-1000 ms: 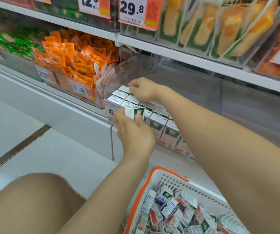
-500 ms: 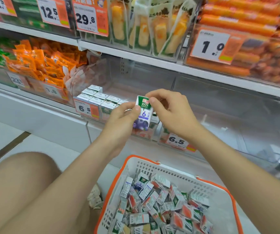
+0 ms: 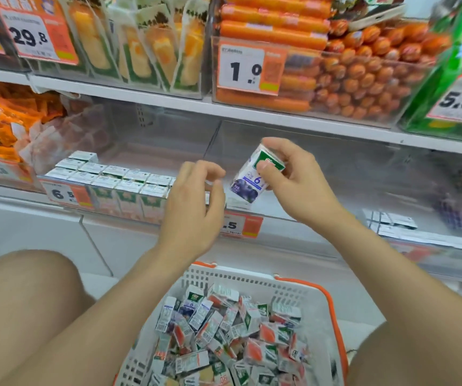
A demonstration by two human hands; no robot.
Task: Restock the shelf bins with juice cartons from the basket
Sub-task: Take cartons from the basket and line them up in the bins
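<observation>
My right hand (image 3: 293,181) grips a small juice carton (image 3: 253,176) with a green top and blueberry picture, tilted, held just above the front of the clear shelf bin (image 3: 293,162). My left hand (image 3: 193,201) hovers just left of the carton with loosely curled fingers and holds nothing. Rows of upright cartons (image 3: 118,179) fill the bin to the left, behind a 6.5 price tag (image 3: 66,195). Below my arms, a white basket with orange rim (image 3: 327,299) holds several loose cartons (image 3: 224,330).
The upper shelf carries sausages (image 3: 349,82), packaged corn (image 3: 146,48) and price tags. Orange snack packs (image 3: 4,121) fill the bin at far left. More white cartons (image 3: 391,221) lie in the bin at right. My knees flank the basket.
My left hand has let go of the carton and drawn back left; my right hand alone now carries it rightward, tilted. The view has shifted right along the shelf.
</observation>
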